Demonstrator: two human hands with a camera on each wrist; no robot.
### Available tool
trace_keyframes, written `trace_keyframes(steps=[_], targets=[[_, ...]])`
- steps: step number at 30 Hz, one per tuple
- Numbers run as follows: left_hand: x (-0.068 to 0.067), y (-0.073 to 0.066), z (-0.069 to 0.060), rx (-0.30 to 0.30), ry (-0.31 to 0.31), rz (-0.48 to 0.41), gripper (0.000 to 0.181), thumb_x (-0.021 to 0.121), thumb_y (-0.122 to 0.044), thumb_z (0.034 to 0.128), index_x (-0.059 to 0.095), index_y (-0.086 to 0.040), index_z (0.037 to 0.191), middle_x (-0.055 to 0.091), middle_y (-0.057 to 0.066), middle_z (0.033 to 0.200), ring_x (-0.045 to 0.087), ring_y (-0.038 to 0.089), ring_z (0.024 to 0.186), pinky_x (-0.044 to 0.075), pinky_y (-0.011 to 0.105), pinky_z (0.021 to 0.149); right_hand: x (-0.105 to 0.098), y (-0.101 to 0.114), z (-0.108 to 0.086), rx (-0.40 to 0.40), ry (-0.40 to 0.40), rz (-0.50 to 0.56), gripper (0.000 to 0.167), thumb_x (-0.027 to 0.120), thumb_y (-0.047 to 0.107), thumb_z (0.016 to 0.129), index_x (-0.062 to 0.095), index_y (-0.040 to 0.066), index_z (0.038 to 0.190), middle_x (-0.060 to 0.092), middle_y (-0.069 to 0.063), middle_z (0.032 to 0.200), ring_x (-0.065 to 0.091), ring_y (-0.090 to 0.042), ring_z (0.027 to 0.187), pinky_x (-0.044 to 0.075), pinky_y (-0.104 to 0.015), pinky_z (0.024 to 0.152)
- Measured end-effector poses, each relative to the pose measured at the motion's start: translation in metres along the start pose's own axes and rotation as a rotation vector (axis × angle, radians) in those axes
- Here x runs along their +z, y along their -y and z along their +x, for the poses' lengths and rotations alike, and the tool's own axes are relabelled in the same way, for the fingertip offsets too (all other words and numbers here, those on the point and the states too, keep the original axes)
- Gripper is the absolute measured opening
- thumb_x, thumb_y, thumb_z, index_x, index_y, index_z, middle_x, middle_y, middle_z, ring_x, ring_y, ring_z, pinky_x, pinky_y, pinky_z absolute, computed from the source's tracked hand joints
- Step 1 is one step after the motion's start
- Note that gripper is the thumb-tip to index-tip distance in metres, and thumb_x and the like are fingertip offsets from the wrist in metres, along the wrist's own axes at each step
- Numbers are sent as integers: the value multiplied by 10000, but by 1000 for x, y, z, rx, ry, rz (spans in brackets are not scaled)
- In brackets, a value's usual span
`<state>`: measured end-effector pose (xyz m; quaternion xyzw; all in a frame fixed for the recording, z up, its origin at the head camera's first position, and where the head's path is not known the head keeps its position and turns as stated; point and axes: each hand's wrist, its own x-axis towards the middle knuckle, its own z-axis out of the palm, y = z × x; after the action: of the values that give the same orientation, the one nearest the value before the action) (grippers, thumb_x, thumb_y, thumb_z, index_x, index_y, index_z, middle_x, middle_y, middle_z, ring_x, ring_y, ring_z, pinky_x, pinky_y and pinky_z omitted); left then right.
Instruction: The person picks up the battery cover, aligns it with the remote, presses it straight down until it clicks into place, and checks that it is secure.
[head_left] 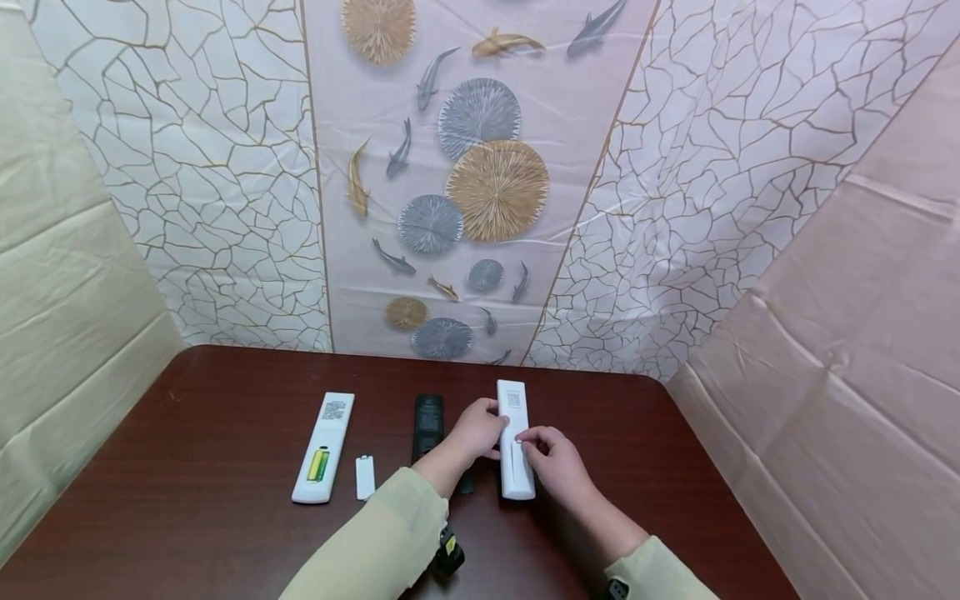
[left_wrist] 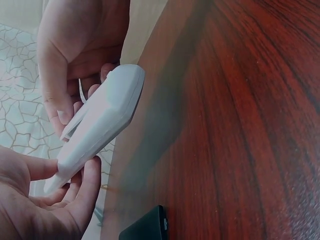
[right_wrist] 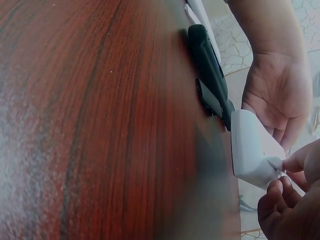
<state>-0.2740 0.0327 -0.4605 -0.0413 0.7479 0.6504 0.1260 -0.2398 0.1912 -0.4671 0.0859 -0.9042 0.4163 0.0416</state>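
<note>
A white remote control (head_left: 513, 408) lies face down in my left hand (head_left: 477, 429), whose thumb and fingers grip its sides. In the left wrist view the remote (left_wrist: 107, 107) is held tilted, and a thin battery cover (left_wrist: 77, 120) stands up at an angle from its back. My right hand (head_left: 558, 467) pinches the edge of that cover between thumb and fingers. The right wrist view shows these fingertips (right_wrist: 295, 162) at the cover's edge, the left hand (right_wrist: 277, 95) behind. Whether batteries sit under the cover is hidden.
Left of my hands, a black remote (head_left: 428, 417) lies partly behind the left forearm, near a small dark piece (head_left: 467, 483). Farther left are a white remote (head_left: 337, 421) with batteries (head_left: 318, 464) showing and a loose white cover (head_left: 365, 477). Patterned cloth (head_left: 225, 208) rises behind the brown table (head_left: 187, 500).
</note>
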Motion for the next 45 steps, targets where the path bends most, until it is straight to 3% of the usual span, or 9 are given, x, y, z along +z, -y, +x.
trace_keyframes(steps=[8,14,21,24,29,45], targets=[[-2,0,1,6,0,-16,431,551,-189,1026,475,-43,1424,611,136,1192,657,206,876,585,345,623,2,1,3,44,-12,32,95,644,67,934,683,65,1021,557,-40,892,511,-168,817,443,-276,696],[-2,0,0,12,-2,-25,437,552,-184,1024,470,-37,1428,616,139,1174,661,206,867,587,345,628,2,2,3,72,-30,69,239,662,79,936,613,22,1162,571,-92,1000,533,-212,879,471,-308,728],[1,0,2,11,2,-47,471,548,-186,1027,430,-41,1459,610,138,1180,663,203,879,589,346,640,-1,-1,6,231,17,326,420,539,97,968,477,-7,1371,594,-168,1120,574,-232,903,502,-325,675],[1,0,2,13,4,-54,474,551,-184,1025,427,-41,1460,610,138,1167,664,203,874,589,352,636,-3,0,7,278,46,387,446,510,114,976,458,4,1405,595,-185,1140,589,-239,881,500,-336,675],[1,0,0,10,10,-60,478,552,-182,1025,418,-48,1464,602,138,1160,663,210,884,589,359,642,-4,2,7,313,67,395,441,508,119,979,472,19,1407,590,-177,1136,584,-242,878,496,-338,686],[2,2,-2,-8,18,-80,477,562,-174,1019,412,-53,1456,597,135,1126,658,214,852,590,360,627,-3,-2,2,294,66,376,412,514,123,978,504,27,1378,588,-168,1137,601,-234,903,518,-344,689]])
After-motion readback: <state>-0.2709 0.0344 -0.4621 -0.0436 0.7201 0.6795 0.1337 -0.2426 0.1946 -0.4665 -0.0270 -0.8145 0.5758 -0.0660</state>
